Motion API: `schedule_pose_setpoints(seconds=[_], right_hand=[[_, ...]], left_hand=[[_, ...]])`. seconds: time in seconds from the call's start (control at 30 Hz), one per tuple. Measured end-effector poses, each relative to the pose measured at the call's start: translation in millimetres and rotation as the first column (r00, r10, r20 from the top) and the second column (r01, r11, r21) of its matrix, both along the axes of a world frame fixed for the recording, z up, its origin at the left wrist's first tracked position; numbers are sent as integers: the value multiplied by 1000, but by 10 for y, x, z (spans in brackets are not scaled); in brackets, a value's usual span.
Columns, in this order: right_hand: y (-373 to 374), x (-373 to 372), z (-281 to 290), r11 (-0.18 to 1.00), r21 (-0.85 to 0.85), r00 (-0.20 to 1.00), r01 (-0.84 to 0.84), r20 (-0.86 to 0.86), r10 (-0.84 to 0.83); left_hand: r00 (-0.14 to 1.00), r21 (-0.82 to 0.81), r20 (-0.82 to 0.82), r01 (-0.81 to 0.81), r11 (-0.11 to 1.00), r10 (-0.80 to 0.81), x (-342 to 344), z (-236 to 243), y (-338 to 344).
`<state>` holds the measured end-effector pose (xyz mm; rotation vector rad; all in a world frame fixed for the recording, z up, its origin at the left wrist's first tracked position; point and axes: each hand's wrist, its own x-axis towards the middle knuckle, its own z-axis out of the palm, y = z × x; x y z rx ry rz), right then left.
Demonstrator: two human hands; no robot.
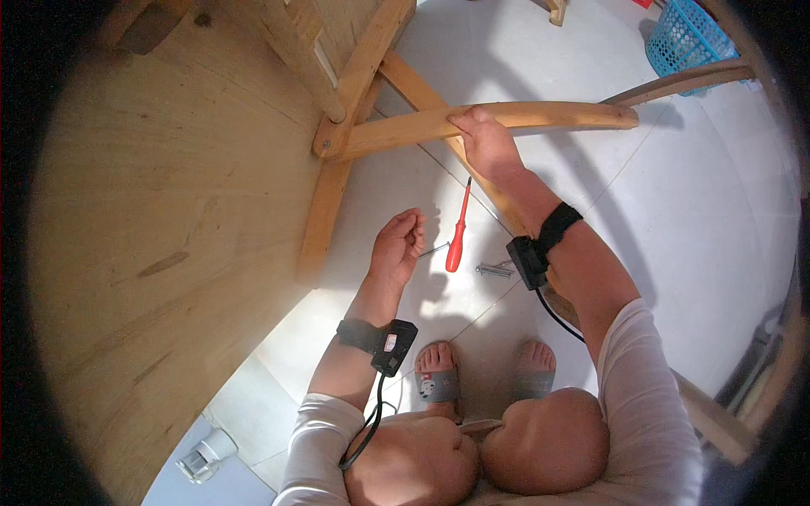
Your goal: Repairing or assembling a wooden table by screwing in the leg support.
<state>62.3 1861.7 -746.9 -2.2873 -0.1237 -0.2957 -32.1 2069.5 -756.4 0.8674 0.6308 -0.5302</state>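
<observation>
My right hand (489,150) is closed on a curved wooden bar (557,115), which is joined to a wooden frame at its left end. Lower and to the left, my left hand (398,246) is held with its fingers curled in; what they hold, if anything, is hidden. A thin metal rod (434,250) shows just right of those fingers, and I cannot tell whether it is in the hand or on the floor. Between my hands a red-handled screwdriver (456,244) lies on the floor, tip away from me. Several metal bolts (495,270) lie to its right.
A large wooden panel (169,211) stands along my left side. Another wooden bar (418,88) crosses under the curved one. A blue mesh basket (679,42) stands at the far right. A white plastic fitting (207,455) is at the lower left. My sandalled feet (437,371) are close below.
</observation>
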Motion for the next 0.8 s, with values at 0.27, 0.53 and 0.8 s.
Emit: schedule_pose_setpoints(seconds=[0.27, 0.53, 0.8], right_hand=[[36, -107, 143, 923, -380, 995, -60, 56, 88], [-15, -214, -21, 1000, -20, 992, 22, 123, -20], [177, -692, -175, 992, 117, 996, -56, 74, 48]], left_hand=[[1000, 21, -17, -7, 1000, 8, -14, 7, 22], [1000, 0, -5, 0, 1000, 0, -31, 3, 10], [1000, 50, -12, 9, 999, -9, -68, -111, 29]])
